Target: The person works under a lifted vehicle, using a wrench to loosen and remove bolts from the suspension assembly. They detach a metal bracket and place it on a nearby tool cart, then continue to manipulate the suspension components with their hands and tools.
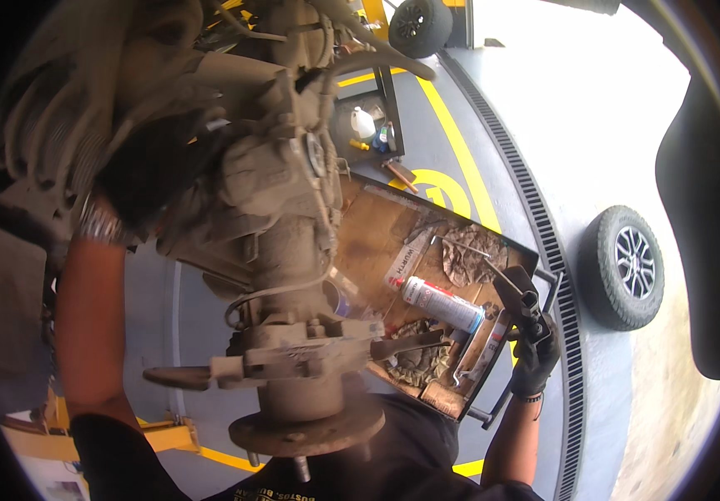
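A dusty vehicle axle (289,250) with caliper-like castings fills the middle, ending near my chest in a round hub flange (305,434) with studs. My left hand (155,171), in a black glove and blurred, reaches in among the axle parts beside a coil spring (34,179); its fingers are hidden. Out to the right, my right hand (535,355), also black-gloved, is closed around a dark tool with a round metal end (520,294). That tool is above the corner of a work cart; its exact kind is unclear.
Below lies the cart (368,225) with a spray can (443,305), crumpled rags (472,255) and metal tools. Another tray (347,125) holds bottles. A wheel (627,267) lies at right, beyond a floor grate (543,250); another wheel (420,25) is farther back.
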Motion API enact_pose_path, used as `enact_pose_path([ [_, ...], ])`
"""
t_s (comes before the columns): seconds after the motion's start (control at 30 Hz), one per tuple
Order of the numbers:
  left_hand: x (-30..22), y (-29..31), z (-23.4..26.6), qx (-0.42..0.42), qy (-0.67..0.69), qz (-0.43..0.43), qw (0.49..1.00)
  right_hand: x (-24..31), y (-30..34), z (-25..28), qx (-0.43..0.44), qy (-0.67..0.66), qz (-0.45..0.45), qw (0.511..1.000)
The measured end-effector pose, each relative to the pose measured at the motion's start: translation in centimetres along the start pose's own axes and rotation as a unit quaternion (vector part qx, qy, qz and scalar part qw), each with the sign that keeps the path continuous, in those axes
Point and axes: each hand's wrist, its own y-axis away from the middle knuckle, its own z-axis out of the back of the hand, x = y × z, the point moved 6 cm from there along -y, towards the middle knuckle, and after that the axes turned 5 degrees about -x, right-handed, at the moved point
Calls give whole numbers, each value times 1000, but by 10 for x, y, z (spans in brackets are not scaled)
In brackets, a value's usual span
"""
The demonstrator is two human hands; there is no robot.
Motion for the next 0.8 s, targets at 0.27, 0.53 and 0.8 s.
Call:
enact_pose_path([
  [0.27, 6, -7, 4, 0, 247, 153, 957, 167, -45, -78, 100, 32, 236, 966],
  [0.53, 4, 8, -14, -90, 211, 161, 960, 212, -43, -82, 108, 53, 364, 924],
  [0.8, 4, 33, -15, -68, 155, 144, 975, 26, -51, -27, 63, 235, 72, 967],
])
